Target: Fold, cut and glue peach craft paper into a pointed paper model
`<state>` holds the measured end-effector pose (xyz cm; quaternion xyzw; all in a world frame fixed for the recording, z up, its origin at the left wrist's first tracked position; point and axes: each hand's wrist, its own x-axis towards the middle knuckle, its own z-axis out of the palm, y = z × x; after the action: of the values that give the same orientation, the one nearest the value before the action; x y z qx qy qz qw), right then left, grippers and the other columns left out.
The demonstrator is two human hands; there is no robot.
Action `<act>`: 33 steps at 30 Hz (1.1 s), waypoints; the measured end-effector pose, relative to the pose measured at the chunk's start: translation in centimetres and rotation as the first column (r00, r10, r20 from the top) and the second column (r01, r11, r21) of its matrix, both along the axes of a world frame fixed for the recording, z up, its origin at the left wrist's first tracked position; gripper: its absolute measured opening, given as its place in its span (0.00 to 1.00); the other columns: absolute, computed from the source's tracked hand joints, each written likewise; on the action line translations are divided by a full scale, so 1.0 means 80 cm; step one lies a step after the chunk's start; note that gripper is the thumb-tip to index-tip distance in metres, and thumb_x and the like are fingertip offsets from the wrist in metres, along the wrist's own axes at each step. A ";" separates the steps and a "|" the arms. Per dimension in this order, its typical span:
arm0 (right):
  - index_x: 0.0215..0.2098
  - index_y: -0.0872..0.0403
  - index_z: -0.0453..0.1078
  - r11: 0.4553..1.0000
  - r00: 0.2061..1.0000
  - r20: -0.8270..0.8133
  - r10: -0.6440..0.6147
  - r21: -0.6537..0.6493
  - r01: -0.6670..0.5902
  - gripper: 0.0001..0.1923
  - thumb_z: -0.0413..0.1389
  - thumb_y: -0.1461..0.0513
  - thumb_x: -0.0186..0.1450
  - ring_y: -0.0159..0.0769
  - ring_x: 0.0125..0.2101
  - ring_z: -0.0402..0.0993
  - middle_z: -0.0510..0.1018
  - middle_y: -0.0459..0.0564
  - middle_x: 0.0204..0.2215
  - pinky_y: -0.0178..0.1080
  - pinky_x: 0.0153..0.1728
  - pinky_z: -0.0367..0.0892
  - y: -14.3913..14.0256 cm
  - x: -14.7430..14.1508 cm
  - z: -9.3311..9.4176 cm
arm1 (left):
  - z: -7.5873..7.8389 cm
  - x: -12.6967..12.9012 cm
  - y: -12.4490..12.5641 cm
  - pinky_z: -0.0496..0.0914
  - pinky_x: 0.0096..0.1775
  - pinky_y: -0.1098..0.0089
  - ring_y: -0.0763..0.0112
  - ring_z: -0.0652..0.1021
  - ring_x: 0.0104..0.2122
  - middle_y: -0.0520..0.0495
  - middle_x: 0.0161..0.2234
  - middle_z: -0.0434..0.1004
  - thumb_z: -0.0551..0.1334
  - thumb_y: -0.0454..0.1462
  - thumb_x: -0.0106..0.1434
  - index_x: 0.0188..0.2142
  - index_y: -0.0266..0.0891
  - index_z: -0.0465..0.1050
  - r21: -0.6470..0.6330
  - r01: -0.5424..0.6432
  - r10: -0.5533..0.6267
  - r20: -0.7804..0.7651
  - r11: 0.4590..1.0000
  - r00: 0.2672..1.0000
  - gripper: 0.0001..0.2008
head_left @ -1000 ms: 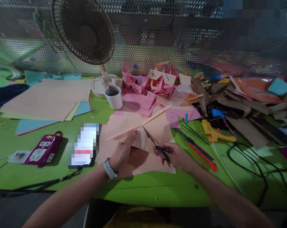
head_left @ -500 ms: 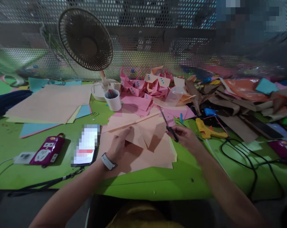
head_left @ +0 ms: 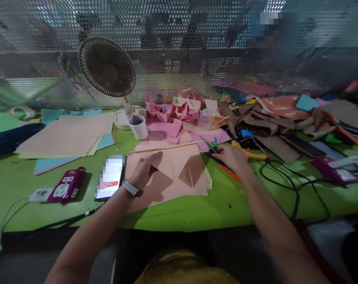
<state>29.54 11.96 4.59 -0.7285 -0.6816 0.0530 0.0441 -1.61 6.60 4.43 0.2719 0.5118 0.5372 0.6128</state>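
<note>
A bright green worktable [head_left: 179, 215] fills the lower frame, closed off at the back by a perforated metal screen [head_left: 196, 59].

Centre: a stack of peach paper sheets [head_left: 173, 177], partly cut and folded into flaps, lies flat on the table. The left hand [head_left: 143, 171], with a wristband, rests spread and palm-down on the sheets, fingers pointing to the upper right, pinning them in place. The right hand [head_left: 230, 157], right of centre, is closed around the handles of a pair of scissors [head_left: 210, 146], whose blades point to the upper left, just off the paper's right edge; motion blur hides whether the blades are parted.

Outward: a yellow glue gun [head_left: 250, 153] and an orange-handled cutter [head_left: 227, 170] lie just beside the right hand. Behind the sheets sits a heap of pink folded paper pieces [head_left: 173, 116] and a white cup [head_left: 138, 127]. A desk fan [head_left: 107, 68] stands at upper left, above loose coloured sheets [head_left: 69, 136]. A phone [head_left: 110, 182] and a magenta power strip [head_left: 66, 190] lie at lower left; a black cable [head_left: 294, 185] loops at right.

Hazards, as judged: the scissor tips could snag the crowded tools; the fan could lift the cut flaps if the pinning hand lets go.
</note>
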 end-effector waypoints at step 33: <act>0.40 0.53 0.78 0.556 0.479 -0.282 0.831 0.416 -0.720 0.15 0.52 0.56 0.71 0.39 0.39 0.74 0.81 0.54 0.39 0.42 0.39 0.68 -0.051 -0.092 -0.049 | -0.022 -0.012 -0.010 0.70 0.50 0.57 0.57 0.74 0.49 0.40 0.50 0.76 0.58 0.35 0.67 0.51 0.40 0.74 0.125 0.742 0.254 -0.965 0.659 -0.063 0.14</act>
<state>22.17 7.85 0.65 -0.2923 -0.9083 0.1505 0.2585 -2.58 5.80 2.70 0.8594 0.4788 0.1784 0.0158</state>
